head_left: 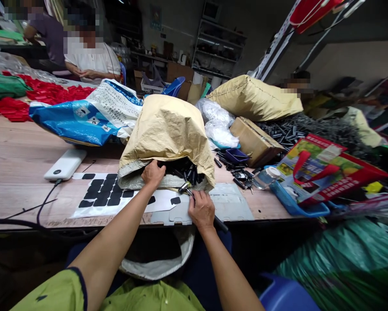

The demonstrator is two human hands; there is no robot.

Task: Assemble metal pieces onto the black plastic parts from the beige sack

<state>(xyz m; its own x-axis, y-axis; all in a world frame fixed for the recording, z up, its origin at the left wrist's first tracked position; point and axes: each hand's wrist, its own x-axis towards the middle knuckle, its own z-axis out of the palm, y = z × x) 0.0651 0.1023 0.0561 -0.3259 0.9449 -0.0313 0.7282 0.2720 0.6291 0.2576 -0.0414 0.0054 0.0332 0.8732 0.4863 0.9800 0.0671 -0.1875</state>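
Note:
A tan woven sack (168, 129) lies on its side on the wooden table (15, 172), its mouth facing me and spilling small black parts (189, 170). My left hand (152, 173) reaches into the sack's mouth, fingers curled down among the black parts; what they hold is hidden. My right hand (202, 210) rests closed around the dark handle of a small hammer (187, 190), whose metal head lies just in front of the sack's opening. Under both hands lies a white sheet with black square pads (105, 192).
A white power bank (66, 164) with a cable lies at left. A blue-and-white bag (90, 114), a second tan sack (255, 97), a cardboard box (255, 140) and a blue tray (294, 198) crowd the table. Red pieces (51, 93) and seated people are beyond.

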